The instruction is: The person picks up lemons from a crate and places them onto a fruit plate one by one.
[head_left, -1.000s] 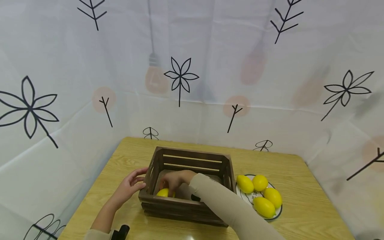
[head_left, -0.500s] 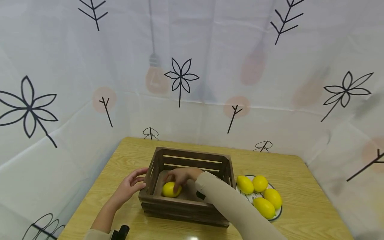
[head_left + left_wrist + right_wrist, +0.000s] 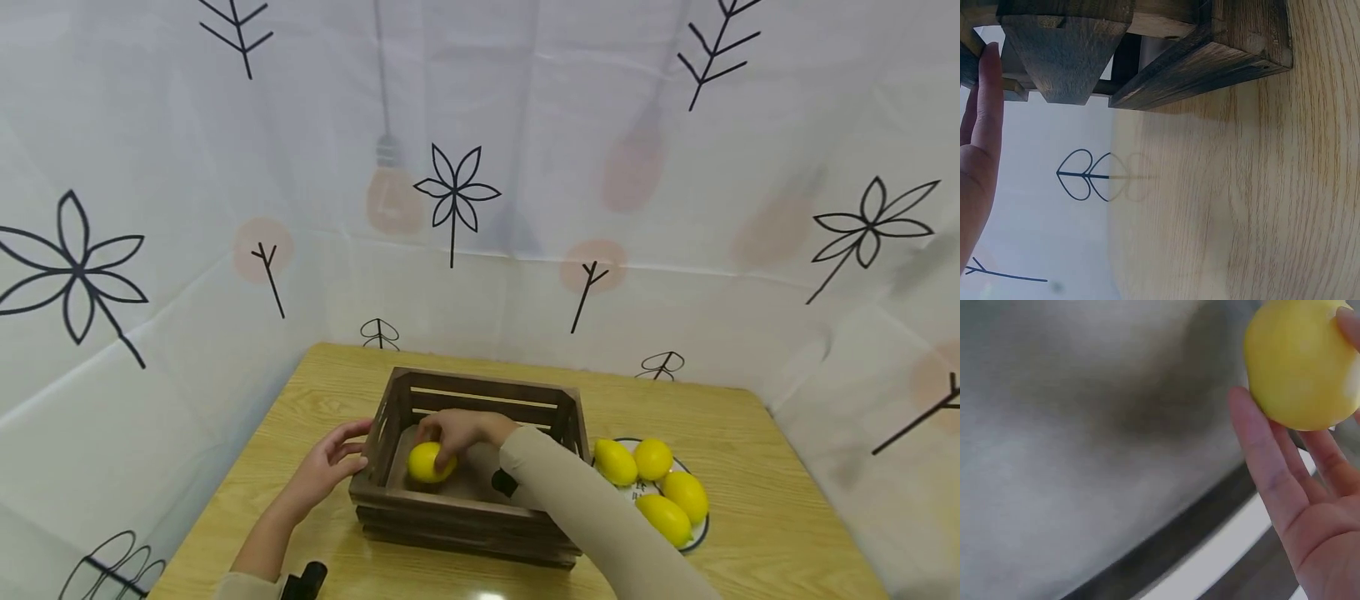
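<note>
Inside a dark brown wooden crate (image 3: 465,517), my right hand (image 3: 461,432) pinches a yellow lemon (image 3: 429,464) between thumb and fingers. The right wrist view has the lemon (image 3: 1300,365) between the thumb and several fingertips, over the crate's greyish floor (image 3: 1085,425). Whether the lemon still touches that floor I cannot tell. At the crate's left side, my left hand (image 3: 322,467) rests against the wall with its fingers apart. In the left wrist view, a straight finger (image 3: 990,94) reaches up to the slats (image 3: 1063,56).
To the right of the crate, a white plate (image 3: 628,493) with a dark rim holds several lemons (image 3: 663,518). Everything stands on a light wooden table (image 3: 712,433). A white patterned cloth (image 3: 495,208) hangs behind and at the sides.
My right hand has drawn the lemon right and slightly up, away from the crate's front left corner. My left hand has stayed at the left wall.
</note>
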A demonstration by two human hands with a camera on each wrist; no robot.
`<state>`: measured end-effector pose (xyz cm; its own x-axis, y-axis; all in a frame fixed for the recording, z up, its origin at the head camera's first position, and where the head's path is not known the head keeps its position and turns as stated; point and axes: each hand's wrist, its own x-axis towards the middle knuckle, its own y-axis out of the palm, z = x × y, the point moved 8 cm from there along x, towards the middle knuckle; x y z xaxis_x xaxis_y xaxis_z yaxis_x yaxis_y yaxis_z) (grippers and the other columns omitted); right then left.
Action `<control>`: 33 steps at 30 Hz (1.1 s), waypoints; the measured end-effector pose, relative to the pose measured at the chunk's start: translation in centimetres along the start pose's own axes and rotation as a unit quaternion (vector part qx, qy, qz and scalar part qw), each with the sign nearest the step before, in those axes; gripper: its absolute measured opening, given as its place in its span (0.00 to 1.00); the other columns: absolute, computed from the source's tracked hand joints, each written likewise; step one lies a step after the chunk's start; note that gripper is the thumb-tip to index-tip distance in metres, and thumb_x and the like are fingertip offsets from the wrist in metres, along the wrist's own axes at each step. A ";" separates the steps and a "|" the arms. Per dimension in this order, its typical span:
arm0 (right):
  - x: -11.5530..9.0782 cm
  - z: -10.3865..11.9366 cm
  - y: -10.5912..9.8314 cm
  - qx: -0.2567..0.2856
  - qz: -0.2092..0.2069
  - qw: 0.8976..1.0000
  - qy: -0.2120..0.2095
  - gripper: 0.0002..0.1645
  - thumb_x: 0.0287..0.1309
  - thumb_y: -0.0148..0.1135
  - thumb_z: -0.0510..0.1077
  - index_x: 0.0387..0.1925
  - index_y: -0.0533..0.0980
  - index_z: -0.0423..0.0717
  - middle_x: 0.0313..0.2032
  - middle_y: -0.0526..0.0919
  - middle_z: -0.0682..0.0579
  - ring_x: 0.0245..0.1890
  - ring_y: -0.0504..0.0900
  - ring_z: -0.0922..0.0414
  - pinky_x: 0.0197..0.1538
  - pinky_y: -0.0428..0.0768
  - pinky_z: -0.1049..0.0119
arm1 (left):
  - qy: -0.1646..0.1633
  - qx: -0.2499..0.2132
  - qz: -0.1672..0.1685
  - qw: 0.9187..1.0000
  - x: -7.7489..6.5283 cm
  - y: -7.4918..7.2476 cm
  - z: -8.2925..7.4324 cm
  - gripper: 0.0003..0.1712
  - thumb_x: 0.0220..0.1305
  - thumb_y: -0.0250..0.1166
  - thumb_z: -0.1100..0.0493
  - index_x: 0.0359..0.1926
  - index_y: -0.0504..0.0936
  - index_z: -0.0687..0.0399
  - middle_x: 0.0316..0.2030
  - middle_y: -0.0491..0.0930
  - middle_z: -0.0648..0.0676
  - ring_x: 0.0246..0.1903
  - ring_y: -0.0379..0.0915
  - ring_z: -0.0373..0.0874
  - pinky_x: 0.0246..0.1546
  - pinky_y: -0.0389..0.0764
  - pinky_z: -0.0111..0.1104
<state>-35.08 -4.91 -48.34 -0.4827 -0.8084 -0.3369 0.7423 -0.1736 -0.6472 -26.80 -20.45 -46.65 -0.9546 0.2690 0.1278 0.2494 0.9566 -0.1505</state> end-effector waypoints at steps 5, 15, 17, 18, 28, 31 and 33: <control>-0.5 1.2 -1.6 -0.005 -0.034 0.998 -0.053 0.26 0.44 0.71 0.39 0.48 0.73 0.51 0.38 0.76 0.57 0.38 0.74 0.61 0.39 0.75 0.69 | 0.001 0.002 0.002 1.000 0.1 0.1 0.0 0.31 0.64 0.59 0.64 0.65 0.59 0.66 0.64 0.58 0.65 0.52 0.68 0.42 0.46 0.75 0.30; -2.8 4.1 -4.0 0.086 -0.082 0.988 -0.096 0.27 0.47 0.70 0.38 0.50 0.72 0.50 0.41 0.76 0.51 0.38 0.77 0.57 0.35 0.81 0.60 | -0.008 0.003 0.003 1.000 0.2 0.4 -0.2 0.31 0.65 0.59 0.63 0.66 0.59 0.66 0.64 0.57 0.65 0.51 0.68 0.37 0.47 0.74 0.29; -3.4 4.7 -4.4 0.104 -0.089 0.985 -0.108 0.27 0.48 0.69 0.38 0.51 0.71 0.49 0.42 0.75 0.49 0.38 0.78 0.55 0.36 0.81 0.56 | -0.010 0.006 0.002 1.000 0.2 0.4 -0.1 0.31 0.65 0.59 0.62 0.66 0.59 0.66 0.64 0.57 0.65 0.52 0.68 0.38 0.47 0.74 0.29; -3.7 4.9 -4.6 0.115 -0.094 0.982 -0.112 0.27 0.47 0.69 0.37 0.51 0.71 0.48 0.42 0.75 0.49 0.37 0.79 0.55 0.36 0.81 0.55 | -0.011 0.007 0.001 1.000 0.2 0.4 -0.1 0.31 0.65 0.59 0.62 0.65 0.59 0.65 0.64 0.58 0.65 0.52 0.68 0.39 0.47 0.74 0.29; -6.7 6.2 -6.2 0.126 -0.157 0.969 -0.142 0.29 0.47 0.70 0.41 0.52 0.70 0.50 0.44 0.76 0.49 0.40 0.77 0.53 0.41 0.78 0.62 | -0.005 0.006 -0.004 1.000 0.0 0.3 -0.1 0.31 0.64 0.59 0.64 0.65 0.59 0.66 0.64 0.58 0.66 0.51 0.69 0.38 0.46 0.75 0.30; -7.7 6.7 -6.5 0.129 -0.167 0.965 -0.157 0.29 0.47 0.69 0.41 0.53 0.70 0.49 0.43 0.76 0.49 0.40 0.78 0.53 0.42 0.77 0.61 | 0.004 0.005 0.002 1.000 -0.2 0.3 -0.2 0.31 0.65 0.58 0.64 0.65 0.59 0.67 0.64 0.57 0.67 0.51 0.69 0.37 0.46 0.75 0.31; -8.4 7.0 -6.7 0.138 -0.173 0.962 -0.160 0.30 0.48 0.69 0.41 0.53 0.69 0.50 0.44 0.76 0.49 0.40 0.78 0.53 0.43 0.78 0.61 | 0.008 0.006 0.004 1.000 -0.2 0.3 -0.4 0.31 0.65 0.58 0.64 0.65 0.58 0.68 0.63 0.57 0.67 0.51 0.69 0.36 0.46 0.75 0.31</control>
<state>-32.75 -0.92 -36.34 -0.5883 -0.7995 0.1213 0.6796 -0.5701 -0.4617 -26.44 -20.15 -46.37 -0.9497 0.2787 0.1429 0.2551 0.9530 -0.1635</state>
